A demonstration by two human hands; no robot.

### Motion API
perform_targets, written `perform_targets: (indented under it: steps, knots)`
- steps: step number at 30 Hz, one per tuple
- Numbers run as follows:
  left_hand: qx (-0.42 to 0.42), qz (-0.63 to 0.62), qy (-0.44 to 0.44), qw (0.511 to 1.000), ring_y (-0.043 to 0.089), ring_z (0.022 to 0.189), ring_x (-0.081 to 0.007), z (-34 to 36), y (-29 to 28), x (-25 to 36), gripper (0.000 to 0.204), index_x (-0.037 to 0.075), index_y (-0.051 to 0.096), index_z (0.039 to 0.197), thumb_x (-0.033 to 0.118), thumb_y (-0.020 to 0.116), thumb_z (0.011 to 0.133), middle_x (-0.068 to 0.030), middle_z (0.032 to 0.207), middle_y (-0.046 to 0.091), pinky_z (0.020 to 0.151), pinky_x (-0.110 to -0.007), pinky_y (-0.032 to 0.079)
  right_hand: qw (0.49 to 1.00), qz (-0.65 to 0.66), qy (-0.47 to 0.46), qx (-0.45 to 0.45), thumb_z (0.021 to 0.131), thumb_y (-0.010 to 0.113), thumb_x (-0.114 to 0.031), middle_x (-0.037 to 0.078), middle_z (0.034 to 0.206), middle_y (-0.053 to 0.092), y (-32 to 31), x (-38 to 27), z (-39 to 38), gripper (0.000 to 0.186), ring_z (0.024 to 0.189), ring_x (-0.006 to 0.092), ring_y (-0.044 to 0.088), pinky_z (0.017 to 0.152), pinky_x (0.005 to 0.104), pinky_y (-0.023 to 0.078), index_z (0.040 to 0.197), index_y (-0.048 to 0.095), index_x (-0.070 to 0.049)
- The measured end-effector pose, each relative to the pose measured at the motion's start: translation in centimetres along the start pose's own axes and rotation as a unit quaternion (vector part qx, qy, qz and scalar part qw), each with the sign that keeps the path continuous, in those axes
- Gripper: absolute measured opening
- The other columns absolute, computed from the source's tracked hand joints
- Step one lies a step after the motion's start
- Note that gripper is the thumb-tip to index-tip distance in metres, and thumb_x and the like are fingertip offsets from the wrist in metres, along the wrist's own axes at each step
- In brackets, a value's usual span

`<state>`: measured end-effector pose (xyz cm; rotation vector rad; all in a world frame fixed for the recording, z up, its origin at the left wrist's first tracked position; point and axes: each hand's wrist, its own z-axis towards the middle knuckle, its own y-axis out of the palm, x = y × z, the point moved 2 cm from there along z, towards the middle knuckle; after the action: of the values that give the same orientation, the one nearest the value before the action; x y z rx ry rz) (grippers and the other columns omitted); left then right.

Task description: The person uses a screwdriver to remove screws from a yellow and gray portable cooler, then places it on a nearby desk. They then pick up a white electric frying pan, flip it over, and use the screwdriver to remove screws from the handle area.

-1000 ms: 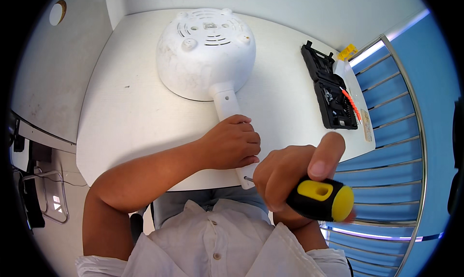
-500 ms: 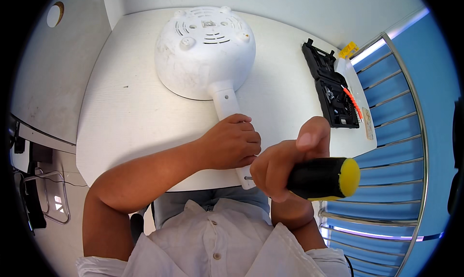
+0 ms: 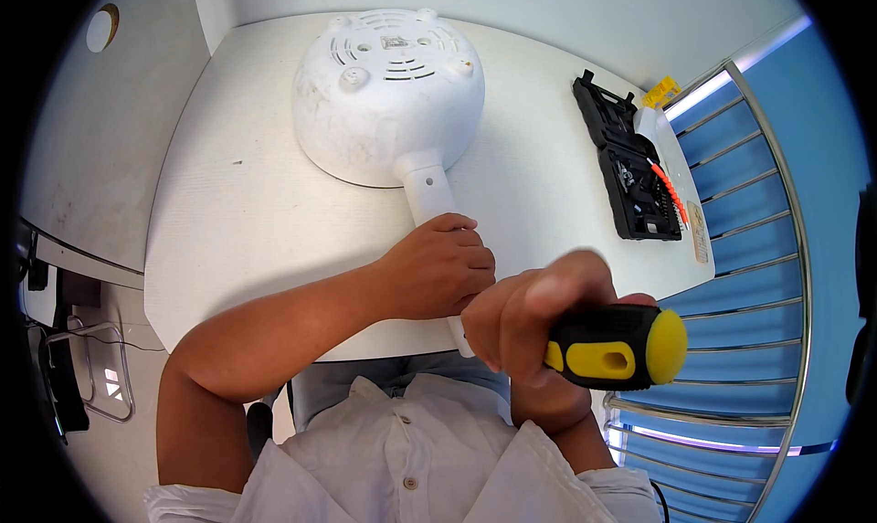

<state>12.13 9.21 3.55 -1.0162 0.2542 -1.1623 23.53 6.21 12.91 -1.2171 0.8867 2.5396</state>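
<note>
A: Any labels on show?

B: 1 small grey rectangular label (image 3: 395,42), in the middle of the upturned underside of the white appliance (image 3: 365,121), between the vent slots. Its print is too small to make out.

A: And packages?

B: 2. An open black plastic case (image 3: 630,171), long and narrow, lies near the right edge of the white table (image 3: 228,212). Just beside it, on the side toward the blue railing, lies a flat pale pack (image 3: 660,126) with a red-orange strip along it.
</note>
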Motion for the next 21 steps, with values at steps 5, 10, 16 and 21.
perform_targets:
  steps: [5,10,16,21]
  knots:
    - [0.023,-0.015,0.013,1.000,0.055,0.082,-0.0127,0.1,-0.3,0.1,0.007,0.013,0.063,0.075,0.020,0.062,0.073,0.0040,0.080,0.059,0.092,-0.033,0.036,0.998,-0.023,-0.059,-0.025,0.083,0.059,-0.043,0.005,0.068,0.052,-0.1,-0.5,0.5,0.043,0.044,0.0114,0.046,0.046,0.0249,0.039,0.104,0.043,-0.009]
    - [0.004,0.020,0.003,1.000,0.055,0.083,-0.0126,-0.1,-0.1,0.1,0.008,0.013,0.063,0.075,0.020,0.062,0.073,0.0037,0.081,0.060,0.092,-0.033,0.036,0.996,-0.045,-0.048,-0.067,0.089,0.051,-0.040,0.005,0.070,0.053,-1.0,-0.4,0.7,0.039,0.043,0.0141,0.046,0.046,0.0289,0.043,0.106,0.045,-0.006]
    - [0.013,-0.006,0.010,1.000,0.055,0.083,-0.0125,0.1,-0.5,0.1,0.009,0.013,0.063,0.075,0.020,0.061,0.072,0.0037,0.081,0.060,0.093,-0.033,0.035,0.999,-0.022,-0.009,-0.029,0.091,0.042,-0.047,0.005,0.059,0.052,-0.2,0.0,0.2,0.046,0.043,0.0134,0.041,0.045,0.0288,0.034,0.112,0.043,-0.006]
    - [0.020,-0.001,0.010,1.000,0.056,0.083,-0.0123,-0.2,-0.2,0.0,0.008,0.013,0.063,0.075,0.021,0.062,0.072,0.0036,0.082,0.060,0.093,-0.033,0.035,0.996,-0.020,-0.081,-0.027,0.080,0.060,-0.049,0.007,0.071,0.050,-0.6,0.2,0.5,0.051,0.045,0.0136,0.044,0.046,0.0284,0.037,0.107,0.040,-0.010]
